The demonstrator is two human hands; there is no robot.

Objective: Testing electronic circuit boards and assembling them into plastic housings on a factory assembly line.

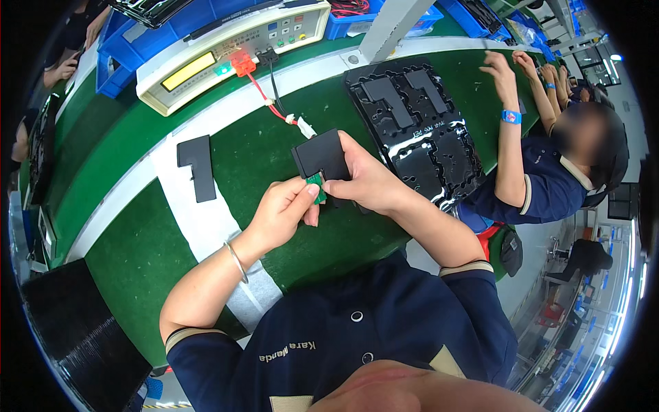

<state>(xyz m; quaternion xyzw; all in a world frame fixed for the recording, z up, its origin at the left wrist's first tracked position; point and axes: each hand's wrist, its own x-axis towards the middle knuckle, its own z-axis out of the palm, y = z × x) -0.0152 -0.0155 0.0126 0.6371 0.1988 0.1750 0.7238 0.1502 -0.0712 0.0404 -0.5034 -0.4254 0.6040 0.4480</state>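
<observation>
My right hand (364, 180) grips a flat black L-shaped battery pack (321, 156) above the green bench. My left hand (285, 208) pinches the small green circuit board (316, 184) at the pack's lower edge. A red and black lead with a white connector (302, 125) runs from the pack's top up to a cream tester box (233, 48). A second black L-shaped pack (198, 165) lies flat on the white strip to the left.
A black moulded tray (419, 130) with L-shaped packs lies to the right. Beyond it a seated person in a dark uniform reaches a hand (500, 75) onto the bench. Blue bins (120, 48) stand behind the tester. A black ribbed block (79, 329) sits at lower left.
</observation>
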